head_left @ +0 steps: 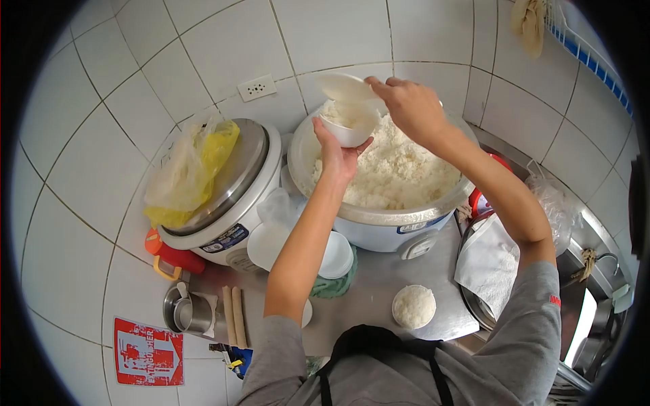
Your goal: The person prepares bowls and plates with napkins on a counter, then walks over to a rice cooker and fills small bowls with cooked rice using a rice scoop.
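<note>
My left hand (338,157) cups a white bowl (353,135) from below, with some rice (333,114) in it. It is held tilted above the left side of a big open rice cooker (389,213). A heap of cooked white rice (406,166) fills much of that cooker. My right hand (409,105) grips a white rice paddle (344,86) by its handle end, the flat blade just over the bowl's rim. Part of the paddle is hidden by my fingers. On the steel counter, a filled bowl of rice (414,306) stands in front of the cooker.
A second, lidded rice cooker (271,152) stands left, with yellow and clear plastic bags (196,169) on its lid. White bowls (336,256) rest on a green cloth (335,284). Metal cups (193,312) sit at the left edge; a white cloth (489,260) lies right.
</note>
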`<state>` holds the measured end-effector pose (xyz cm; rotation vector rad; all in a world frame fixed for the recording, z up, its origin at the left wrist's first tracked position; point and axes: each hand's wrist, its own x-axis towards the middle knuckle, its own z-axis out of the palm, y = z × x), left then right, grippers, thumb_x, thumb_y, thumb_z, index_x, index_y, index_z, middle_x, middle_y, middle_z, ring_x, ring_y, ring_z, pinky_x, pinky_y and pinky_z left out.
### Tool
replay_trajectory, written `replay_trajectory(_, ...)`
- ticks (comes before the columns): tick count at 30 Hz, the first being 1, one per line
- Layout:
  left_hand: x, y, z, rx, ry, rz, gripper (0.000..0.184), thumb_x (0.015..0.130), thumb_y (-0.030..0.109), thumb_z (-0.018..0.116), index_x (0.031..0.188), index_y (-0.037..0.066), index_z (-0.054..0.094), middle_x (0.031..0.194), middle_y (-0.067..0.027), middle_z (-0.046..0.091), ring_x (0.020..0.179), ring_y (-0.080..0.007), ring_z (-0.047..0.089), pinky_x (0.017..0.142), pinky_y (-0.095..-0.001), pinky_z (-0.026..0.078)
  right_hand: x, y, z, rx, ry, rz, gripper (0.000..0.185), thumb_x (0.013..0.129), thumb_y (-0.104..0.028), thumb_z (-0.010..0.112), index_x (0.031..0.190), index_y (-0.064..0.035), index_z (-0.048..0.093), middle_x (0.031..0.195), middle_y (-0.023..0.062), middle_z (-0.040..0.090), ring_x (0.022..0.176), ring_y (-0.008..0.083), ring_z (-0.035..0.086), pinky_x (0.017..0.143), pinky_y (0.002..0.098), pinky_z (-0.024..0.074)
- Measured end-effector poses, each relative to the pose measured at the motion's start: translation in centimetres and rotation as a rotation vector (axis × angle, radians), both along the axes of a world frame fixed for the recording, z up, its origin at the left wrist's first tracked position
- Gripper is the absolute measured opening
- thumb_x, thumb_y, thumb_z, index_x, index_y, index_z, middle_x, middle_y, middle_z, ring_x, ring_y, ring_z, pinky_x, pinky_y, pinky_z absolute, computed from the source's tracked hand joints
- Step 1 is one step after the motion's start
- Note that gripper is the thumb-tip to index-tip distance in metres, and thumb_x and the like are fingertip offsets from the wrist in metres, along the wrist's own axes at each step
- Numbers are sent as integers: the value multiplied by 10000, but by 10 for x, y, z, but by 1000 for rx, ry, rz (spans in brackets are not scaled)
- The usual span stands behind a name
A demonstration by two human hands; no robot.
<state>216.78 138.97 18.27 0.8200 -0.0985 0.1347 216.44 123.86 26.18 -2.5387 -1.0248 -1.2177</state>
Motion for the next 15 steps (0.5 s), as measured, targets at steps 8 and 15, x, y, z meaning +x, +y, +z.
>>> replay_trajectory(8, -1, 7, -1, 6, -19, -10, 686, 874, 617, 144, 1296, 104, 316, 1265, -137, 405, 1127, -304, 450, 872, -516, 448, -3, -8, 6, 80, -19, 136, 464, 750, -1, 470, 1178, -164, 543, 817, 99, 533, 770, 258, 546, 656, 363, 457)
replay_trajectory(15, -12, 3, 11, -174, 14, -116, 598, 913, 510, 127, 1300, 92, 308, 1283, -155, 384, 1165, -331, 416, 926, -535, 422, 10, -9, -26, 21, -202, 141, 492, 717, 21, 478, 1130, -218, 601, 933, 105, 498, 826, 255, 487, 739, 352, 406)
